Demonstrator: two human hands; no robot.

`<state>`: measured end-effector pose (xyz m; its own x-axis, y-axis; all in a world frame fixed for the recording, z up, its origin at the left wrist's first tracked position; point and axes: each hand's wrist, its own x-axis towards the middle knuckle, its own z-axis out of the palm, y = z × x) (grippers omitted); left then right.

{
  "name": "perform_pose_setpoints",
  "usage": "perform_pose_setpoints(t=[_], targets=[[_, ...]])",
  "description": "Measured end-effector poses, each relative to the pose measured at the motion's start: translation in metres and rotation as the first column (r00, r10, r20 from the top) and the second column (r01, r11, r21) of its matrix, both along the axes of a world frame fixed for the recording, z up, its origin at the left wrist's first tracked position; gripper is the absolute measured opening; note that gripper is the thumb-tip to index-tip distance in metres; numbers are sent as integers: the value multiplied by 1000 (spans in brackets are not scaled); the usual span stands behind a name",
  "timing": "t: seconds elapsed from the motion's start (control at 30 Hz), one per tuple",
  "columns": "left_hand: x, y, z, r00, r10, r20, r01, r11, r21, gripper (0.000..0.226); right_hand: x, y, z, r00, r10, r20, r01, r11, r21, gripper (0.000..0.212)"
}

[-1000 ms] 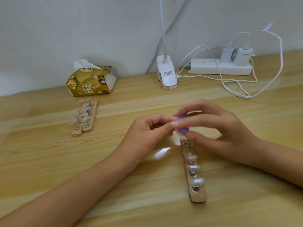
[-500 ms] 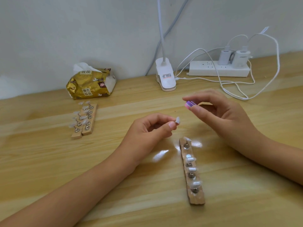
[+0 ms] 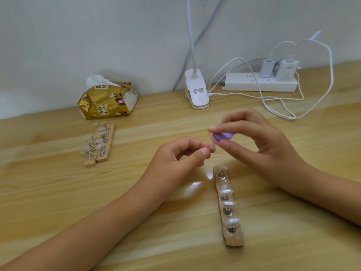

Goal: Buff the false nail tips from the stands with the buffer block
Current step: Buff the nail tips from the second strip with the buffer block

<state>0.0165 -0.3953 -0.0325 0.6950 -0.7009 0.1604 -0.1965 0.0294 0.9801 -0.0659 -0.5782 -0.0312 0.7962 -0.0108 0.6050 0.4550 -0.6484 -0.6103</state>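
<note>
Purple buffer block (image 3: 222, 137) meets false nail tip (image 3: 212, 148) above the bench (image 3: 58, 192).
Head view: the left hand (image 3: 175, 159) pinches the nail tip between thumb and forefinger. The right hand (image 3: 259, 141) pinches the buffer block between thumb and fingers, directly over the tip; actual contact cannot be told. A wooden stand (image 3: 234, 240) holding further tips lies just below both hands. Two more stands (image 3: 99, 159) lie well apart, leftward.

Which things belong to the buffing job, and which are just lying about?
Job: clear nail tip in left hand; purple buffer block in right hand; near wooden nail stand; far wooden nail stands.
Lying about: gold tissue pack; white clip lamp; white power strip.
</note>
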Motion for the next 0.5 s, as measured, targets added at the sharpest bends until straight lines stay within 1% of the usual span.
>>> perform_pose_setpoints(t=[0.07, 0.13, 0.2, 0.23, 0.37, 0.43, 0.5], targets=[[-1, 0, 0, 999, -6, 42, 6, 1000, 17, 10, 0, 0, -1, 999, 26, 22, -24, 996, -82, 23], [-1, 0, -1, 1000, -2, 25, 1, 1000, 12, 10, 4, -3, -3, 997, 3, -73, -6, 999, -46, 22], [-1, 1, 0, 1000, -9, 7, 10, 1000, -17, 17, 6, -6, -4, 987, -10, -158, 16, 999, 38, 25], [-2, 1, 0, 1000, -15, -12, 15, 999, -41, 19, 7, -6, -4, 985, 4, -171, 13, 995, 94, 25], [0, 1, 1, 987, -13, -159, -7, 992, -126, 22, 5, -8, -4, 989, 75, -130, -33, 954, 298, 24], [1, 1, 1, 983, -20, -181, -4, 992, -130, 22, 4, -10, -5, 989, 96, -114, -50, 933, 356, 25], [0, 1, 1, 981, -26, -194, 2, 992, -127, 20, 3, -9, -5, 989, 117, -86, -76, 922, 381, 26]])
